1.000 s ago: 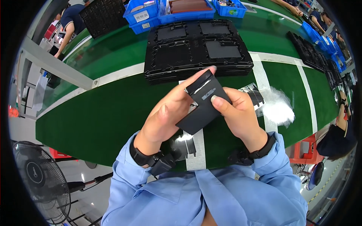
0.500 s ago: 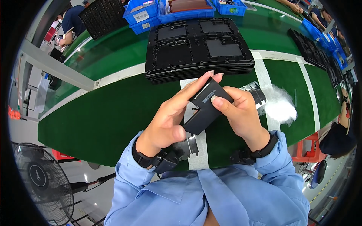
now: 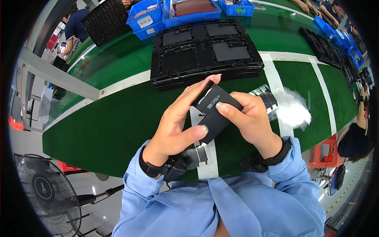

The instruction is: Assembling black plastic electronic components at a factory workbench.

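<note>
Between my hands is a flat, black, L-shaped battery pack (image 3: 216, 118), tilted over the bench, with pale printing on its upper face and a notch on its left side. My left hand (image 3: 173, 124) lies along its left side, fingers stretched behind the far edge and the thumb against the lower left part. On the other side my right hand (image 3: 250, 118) grips it, thumb pressed on the face and fingers bent underneath. Just beyond, a stack of black moulded trays (image 3: 205, 51) stands with dark grey flat pieces in some pockets of the top tray.
Dark film strips (image 3: 265, 98) and a pile of shiny clear film (image 3: 294, 112) lie to the right on the green bench (image 3: 98, 126). More clear film (image 3: 195, 156) is near my left wrist. Blue bins (image 3: 191, 14) stand behind the trays. A fan (image 3: 47, 193) is at lower left.
My left thumb has come from beside the battery pack onto its lower left part. The pack has turned slightly and shifted a little left, with my right hand still gripping it.
</note>
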Motion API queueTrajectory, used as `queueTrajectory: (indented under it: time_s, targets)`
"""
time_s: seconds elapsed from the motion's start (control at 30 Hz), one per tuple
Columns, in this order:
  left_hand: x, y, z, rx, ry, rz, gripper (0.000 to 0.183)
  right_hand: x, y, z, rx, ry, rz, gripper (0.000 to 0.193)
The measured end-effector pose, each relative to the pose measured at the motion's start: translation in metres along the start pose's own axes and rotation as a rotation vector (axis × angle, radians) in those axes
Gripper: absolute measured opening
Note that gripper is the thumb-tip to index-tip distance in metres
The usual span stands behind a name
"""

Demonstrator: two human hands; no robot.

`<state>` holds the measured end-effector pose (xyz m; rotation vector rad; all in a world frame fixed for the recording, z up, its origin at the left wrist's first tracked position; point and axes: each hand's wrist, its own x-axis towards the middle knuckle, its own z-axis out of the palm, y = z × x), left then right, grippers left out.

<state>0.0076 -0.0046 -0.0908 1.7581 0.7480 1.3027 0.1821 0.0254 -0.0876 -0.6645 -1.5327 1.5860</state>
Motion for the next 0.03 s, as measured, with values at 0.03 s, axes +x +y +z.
queueTrajectory:
  time_s: [0.03]
  targets:
    - [0.0000,0.0050,0.0043,-0.099,0.066,-0.133,0.081,0.0001,0.0001,0.0002,0.001,0.000,0.000,0.015]
